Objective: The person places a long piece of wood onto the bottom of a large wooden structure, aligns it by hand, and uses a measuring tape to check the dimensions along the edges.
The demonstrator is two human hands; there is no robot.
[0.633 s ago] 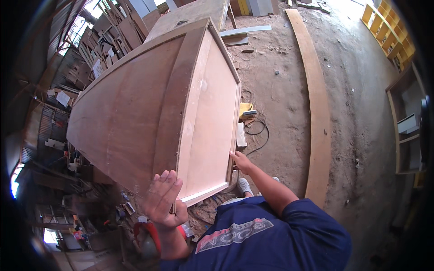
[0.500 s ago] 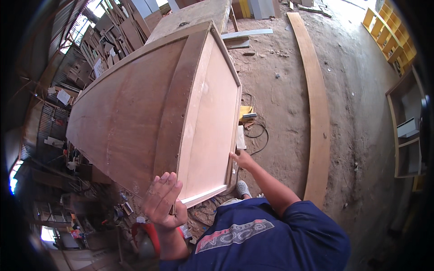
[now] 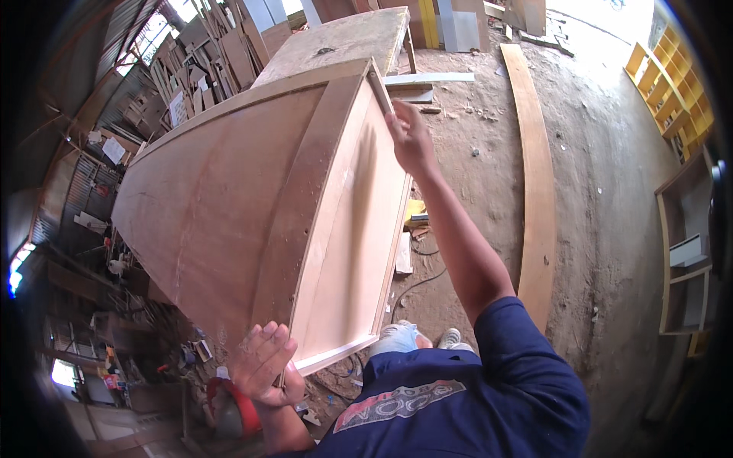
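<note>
Where the cabinet point(image 3: 221, 198) stood before the person, it filled the middle of the view as a long, box-shaped wooden body. Its broad side was of reddish-brown board, smooth and dull, with a darker straight band at the near end; its end face was a paler, finer-grained panel point(image 3: 328, 282), recessed within a narrow raised rim point(image 3: 319, 365). A long, flat plank point(image 3: 538, 191), bent to a curve by the lens, lay to the right on a rough, earthen-looking floor point(image 3: 588, 206) marked with scattered debris. A table point(image 3: 336, 46) with a worn, pale top stood beyond the cabinet. Compared with the earlier frames, the right hand point(image 3: 412, 141) had moved from the near part of the rim's right side to a place close to the far corner, the forearm now extended; a soft dark streak had appeared across the panel. The left hand point(image 3: 263, 366) remained at the near left corner. Its fingers were straight and nearly together, pointing upward, with the corner just beside the thumb; any grip there could not be determined. The right fingers were bent against the rim, the cabinet lying to their left; whether they pinched the edge could not be told.
</note>
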